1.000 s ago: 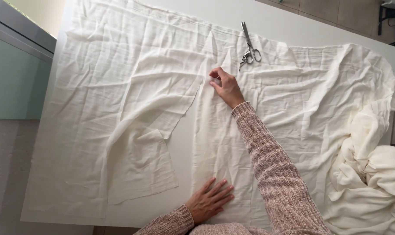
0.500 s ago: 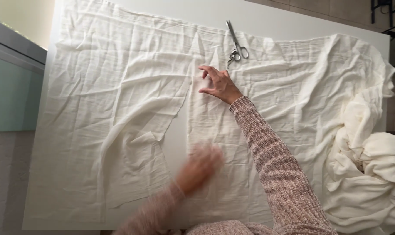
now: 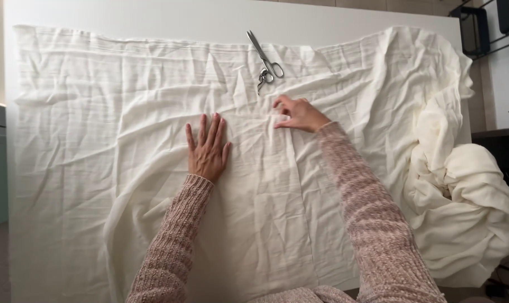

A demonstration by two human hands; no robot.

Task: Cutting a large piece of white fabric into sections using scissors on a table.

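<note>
Two hands (image 3: pixel 208 147) (image 3: pixel 298 114) on fabric (image 3: pixel 97 140)

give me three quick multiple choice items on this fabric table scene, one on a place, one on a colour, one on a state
1. Where do the scissors lie?
A. on the cloth near the table's far edge
B. on the floor
C. in the left hand

2. What colour is the cloth?
A. dark blue
B. cream white
C. red

3. How is the left hand placed?
A. clenched in a fist
B. lifted off the cloth
C. flat, fingers spread, on the cloth

Key: 1 A, they rest on the fabric beyond the right hand; 2 B, the whole sheet is pale cream; 3 C, the palm presses down with open fingers.
</note>
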